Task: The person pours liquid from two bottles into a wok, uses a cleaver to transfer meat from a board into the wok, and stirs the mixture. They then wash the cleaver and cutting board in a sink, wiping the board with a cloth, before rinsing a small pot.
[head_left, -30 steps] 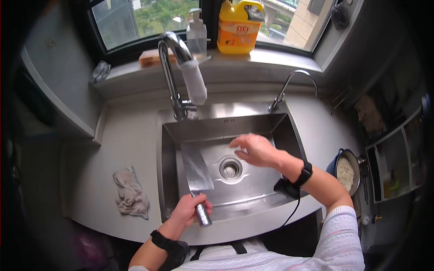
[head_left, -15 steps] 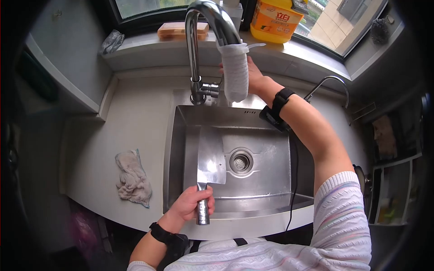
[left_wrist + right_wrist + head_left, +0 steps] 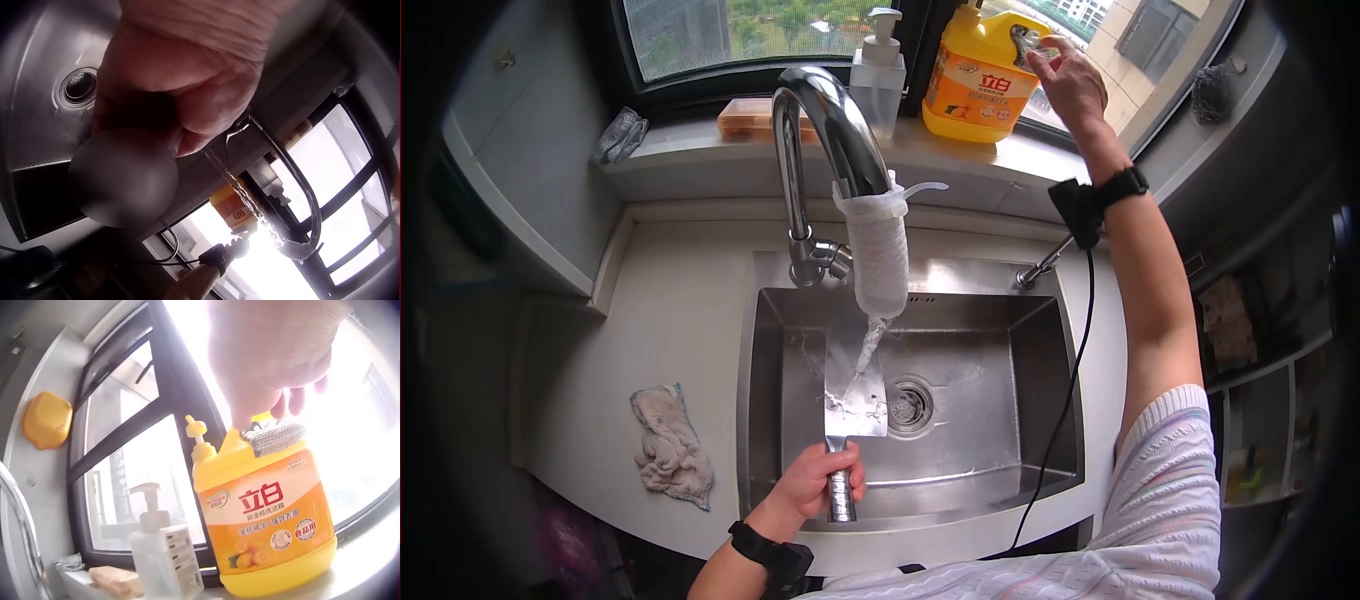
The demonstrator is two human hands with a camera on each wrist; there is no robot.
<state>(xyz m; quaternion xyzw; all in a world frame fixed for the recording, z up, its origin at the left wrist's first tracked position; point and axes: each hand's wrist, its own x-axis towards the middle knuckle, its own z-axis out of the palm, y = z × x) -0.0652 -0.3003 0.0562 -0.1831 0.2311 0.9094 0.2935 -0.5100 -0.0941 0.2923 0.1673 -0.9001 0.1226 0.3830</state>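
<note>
My left hand (image 3: 815, 482) grips the handle (image 3: 840, 495) of a wide cleaver, its blade (image 3: 856, 405) angled over the sink. In the left wrist view the hand (image 3: 187, 75) is curled behind the blurred grey handle end (image 3: 123, 178). Water (image 3: 867, 348) runs from the cloth-sleeved faucet spout (image 3: 878, 255) onto the blade. At the window, my right hand (image 3: 1078, 88) has its thumb and fingertips at a steel scrubber (image 3: 1026, 45) lying on the yellow detergent jug (image 3: 975, 85). The right wrist view shows the hand (image 3: 272, 356) directly over the scrubber (image 3: 280, 439), thumb at its left end.
A pump bottle (image 3: 878, 80) and an orange-brown block (image 3: 752, 118) stand on the sill. A crumpled rag (image 3: 672, 445) lies left of the sink (image 3: 960, 480). A small tap (image 3: 1037, 270) is behind the right corner; a black cable (image 3: 1060, 420) hangs across the sink's right side.
My right hand has moved from behind the faucet up and right to the scrubber on the jug. Water now flows from the spout onto the cleaver, which my left hand still grips.
</note>
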